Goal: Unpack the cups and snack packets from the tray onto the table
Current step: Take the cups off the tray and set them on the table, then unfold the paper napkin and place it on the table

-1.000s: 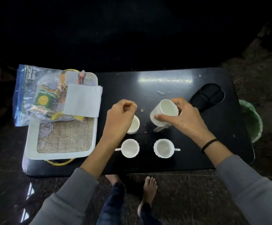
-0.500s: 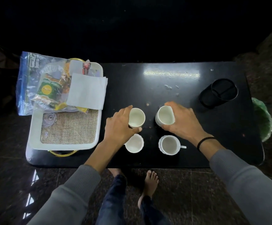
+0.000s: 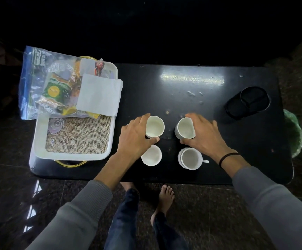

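Several white cups stand in a square on the black table [image 3: 191, 82]. My left hand [image 3: 134, 139] grips the far left cup [image 3: 154, 126], which rests upright on the table. My right hand [image 3: 205, 135] grips the far right cup [image 3: 184, 128], also upright. The near left cup [image 3: 152, 156] and the near right cup [image 3: 190, 158], handle pointing right, stand free. The white tray [image 3: 38, 141] with a burlap liner sits at the table's left end. On its far part lies a clear bag of snack packets [image 3: 54, 89] under a white napkin [image 3: 99, 94].
A small glass lid [image 3: 55, 124] lies on the tray's burlap. A black divided holder [image 3: 248, 101] stands at the table's far right. A green bin [image 3: 294, 132] is beyond the right edge. My bare feet [image 3: 164, 197] are below the near edge.
Both hands have lowered their cups from a tilted, lifted hold onto the table behind the near pair. The cups now stand upright with my hands still around them.
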### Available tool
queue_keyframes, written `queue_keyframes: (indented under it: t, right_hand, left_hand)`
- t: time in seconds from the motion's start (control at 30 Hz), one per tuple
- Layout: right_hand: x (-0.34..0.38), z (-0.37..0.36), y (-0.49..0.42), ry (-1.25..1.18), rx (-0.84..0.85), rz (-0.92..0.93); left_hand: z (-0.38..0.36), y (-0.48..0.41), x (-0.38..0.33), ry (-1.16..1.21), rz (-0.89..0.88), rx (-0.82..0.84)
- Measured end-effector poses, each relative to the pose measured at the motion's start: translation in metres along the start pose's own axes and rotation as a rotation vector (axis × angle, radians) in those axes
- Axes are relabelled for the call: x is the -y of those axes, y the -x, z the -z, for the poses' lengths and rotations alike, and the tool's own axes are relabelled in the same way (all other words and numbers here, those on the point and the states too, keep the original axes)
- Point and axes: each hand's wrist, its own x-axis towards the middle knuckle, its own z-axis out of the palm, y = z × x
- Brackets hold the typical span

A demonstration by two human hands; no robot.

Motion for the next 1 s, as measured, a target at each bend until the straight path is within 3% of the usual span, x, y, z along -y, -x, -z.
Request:
queue_keyframes:
  t: [0.3, 0.63, 1.0]
  right_hand:
    - [0.032, 0.018, -0.011, 0.029, -0.033, 0.084]
    - [0.12, 0.004, -0.047, -0.09, -0.049, 0.276]
    - [0.206, -0.032, -0.105, -0.129, 0.144, 0.298]
  left_hand:
    - [0.015, 0.002, 0.0, 0.071, -0.011, -0.035]
    - [0.055, 0.0, 0.042, 0.213, 0.038, -0.15]
    - [0.096, -0.027, 0.128, 0.151, 0.377, -0.284]
